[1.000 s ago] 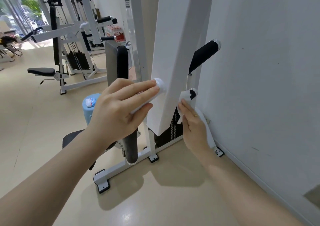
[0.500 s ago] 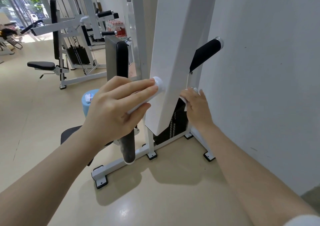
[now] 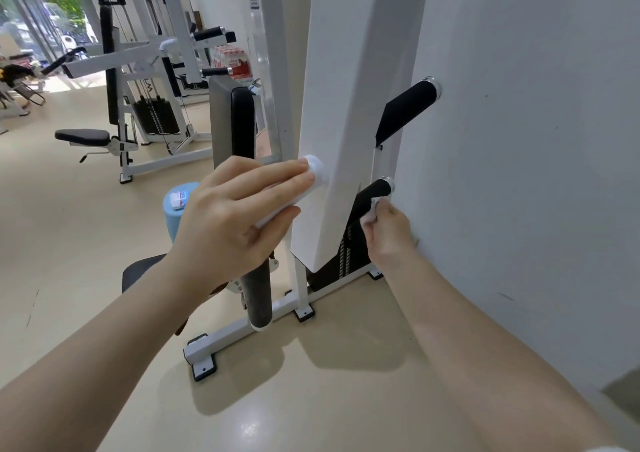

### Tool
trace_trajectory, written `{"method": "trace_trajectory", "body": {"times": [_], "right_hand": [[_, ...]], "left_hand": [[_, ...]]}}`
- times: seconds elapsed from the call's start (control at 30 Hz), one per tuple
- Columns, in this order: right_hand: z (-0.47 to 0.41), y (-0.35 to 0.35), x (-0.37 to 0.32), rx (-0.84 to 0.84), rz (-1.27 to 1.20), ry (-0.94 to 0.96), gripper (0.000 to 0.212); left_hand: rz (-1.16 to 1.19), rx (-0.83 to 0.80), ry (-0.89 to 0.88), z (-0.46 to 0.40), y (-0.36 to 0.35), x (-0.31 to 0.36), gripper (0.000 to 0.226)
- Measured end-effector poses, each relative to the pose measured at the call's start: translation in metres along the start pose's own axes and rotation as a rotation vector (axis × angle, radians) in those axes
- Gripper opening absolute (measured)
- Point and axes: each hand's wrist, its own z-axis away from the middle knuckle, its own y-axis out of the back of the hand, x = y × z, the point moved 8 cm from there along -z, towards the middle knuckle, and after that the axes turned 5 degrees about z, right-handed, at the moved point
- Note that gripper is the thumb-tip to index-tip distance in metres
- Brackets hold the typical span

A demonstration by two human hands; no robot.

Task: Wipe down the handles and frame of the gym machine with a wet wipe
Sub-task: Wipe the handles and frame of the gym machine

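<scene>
One wet wipe against black handle

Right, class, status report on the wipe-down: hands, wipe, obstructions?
Left hand grips white bar. Right hand presses wipe on lower black handle. Wall close alongside.

Gym, white weight machines, weight stack, padded seat

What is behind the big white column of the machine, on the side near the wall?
Behind the white column, two black handles stick out toward the wall. The right hand presses a wet wipe on the lower one. Below, part of the weight stack shows; the column covers the rest.
</scene>
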Motion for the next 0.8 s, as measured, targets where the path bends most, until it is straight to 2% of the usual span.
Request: {"method": "trace_trajectory", "body": {"times": [0.07,0.13,0.2,0.27,0.33,0.4,0.47,0.53,0.6,0.7,0.8], "right_hand": [[0.010,-0.019,0.013,-0.135,-0.423,-0.229,0.026],[0.031,-0.034,0.014,-0.235,-0.559,-0.315,0.034],[0.054,-0.044,0.017,-0.336,-0.449,-0.328,0.039],[0.067,-0.047,0.021,-0.398,-0.366,-0.290,0.026],[0.074,-0.042,0.024,-0.371,-0.309,-0.243,0.018],[0.077,-0.024,0.022,-0.233,-0.141,-0.210,0.018],[0.077,0.005,0.001,-0.005,0.077,-0.068,0.010],[0.086,0.024,-0.044,0.142,0.129,0.239,0.014],[0.104,0.033,-0.089,0.210,0.181,0.538,0.022],[0.128,0.024,-0.130,0.181,0.347,0.876,0.034],[0.144,0.000,-0.142,0.065,0.579,1.119,0.040]], "left_hand": [[0.007,-0.003,0.007,0.000,0.000,-0.002,0.024],[0.004,-0.008,0.011,0.000,0.000,-0.003,0.024],[-0.002,-0.007,0.010,0.000,0.001,-0.005,0.024],[-0.001,-0.002,0.003,-0.001,0.002,-0.006,0.024],[0.002,0.000,-0.008,-0.001,0.001,-0.005,0.024],[0.016,0.008,-0.016,0.000,0.000,-0.002,0.025],[0.033,0.018,-0.021,0.000,-0.001,0.002,0.025],[0.033,0.022,-0.024,0.000,-0.001,0.003,0.025],[0.022,0.022,-0.025,0.001,0.000,0.004,0.026],[0.004,-0.011,-0.014,-0.001,0.000,0.006,0.027],[-0.054,-0.096,-0.003,-0.007,-0.002,0.014,0.031]]}}
